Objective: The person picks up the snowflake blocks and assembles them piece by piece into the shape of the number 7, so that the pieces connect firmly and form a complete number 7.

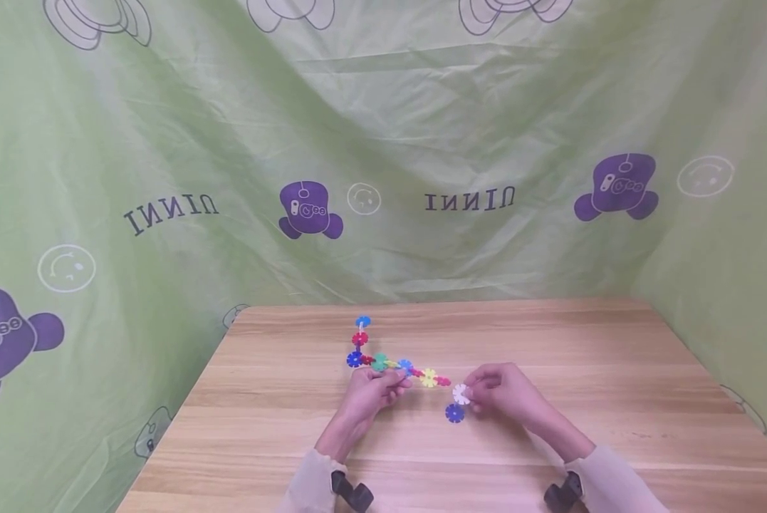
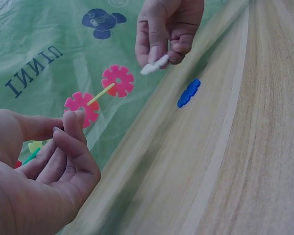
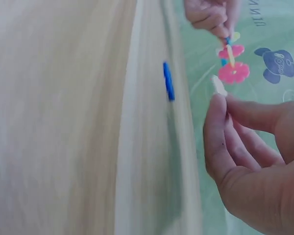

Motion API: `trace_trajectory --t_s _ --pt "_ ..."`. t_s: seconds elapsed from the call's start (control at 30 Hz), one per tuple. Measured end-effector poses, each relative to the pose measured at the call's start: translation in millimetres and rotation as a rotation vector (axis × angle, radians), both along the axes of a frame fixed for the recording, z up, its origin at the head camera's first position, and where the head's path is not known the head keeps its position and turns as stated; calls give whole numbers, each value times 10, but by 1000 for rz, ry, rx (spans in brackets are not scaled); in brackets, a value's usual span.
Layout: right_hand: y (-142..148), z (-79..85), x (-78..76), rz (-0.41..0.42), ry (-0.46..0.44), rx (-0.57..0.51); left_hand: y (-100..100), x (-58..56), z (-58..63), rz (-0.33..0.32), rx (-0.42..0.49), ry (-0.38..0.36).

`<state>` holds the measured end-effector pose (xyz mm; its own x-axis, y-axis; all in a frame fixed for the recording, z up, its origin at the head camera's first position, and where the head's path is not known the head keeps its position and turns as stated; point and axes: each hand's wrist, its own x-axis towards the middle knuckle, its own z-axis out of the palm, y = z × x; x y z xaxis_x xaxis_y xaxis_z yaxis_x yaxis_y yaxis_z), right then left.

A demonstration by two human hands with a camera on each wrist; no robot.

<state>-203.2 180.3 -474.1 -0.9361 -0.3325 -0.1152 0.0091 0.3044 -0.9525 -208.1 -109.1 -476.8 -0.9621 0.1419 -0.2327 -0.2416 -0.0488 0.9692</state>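
In the head view, my left hand (image 1: 372, 395) pinches a chain of linked flower-shaped discs (image 1: 429, 377) near its middle. Blue, red, green, yellow and pink discs make up the chain, which bends upward at its far left. A pink disc (image 2: 118, 81) forms its right end, joined to a yellow one. Between thumb and fingertips my right hand (image 1: 508, 392) holds a white flower-shaped disc (image 1: 461, 394), just apart from that pink end. Below the white disc, a dark blue disc (image 1: 455, 413) lies on the table, touching neither hand in the left wrist view.
The wooden table (image 1: 261, 427) spans the area beneath both hands. A green printed cloth (image 1: 383, 263) hangs behind it and along both sides. Black wrist bands with devices (image 1: 562, 493) sit on both sleeves.
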Motion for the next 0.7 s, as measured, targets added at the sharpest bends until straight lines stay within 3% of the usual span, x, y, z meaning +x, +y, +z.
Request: trace_trajectory --t_s 0.13,0.27,0.7 --pt "-24 8 -8 -37 -100 -138 -5 -4 -3 0 -2 1" --pt "-39 9 -18 -36 -132 -192 -8 -12 -8 -5 6 1" --pt "-67 -16 -42 -60 -125 -209 -12 -20 -15 -11 17 -8"
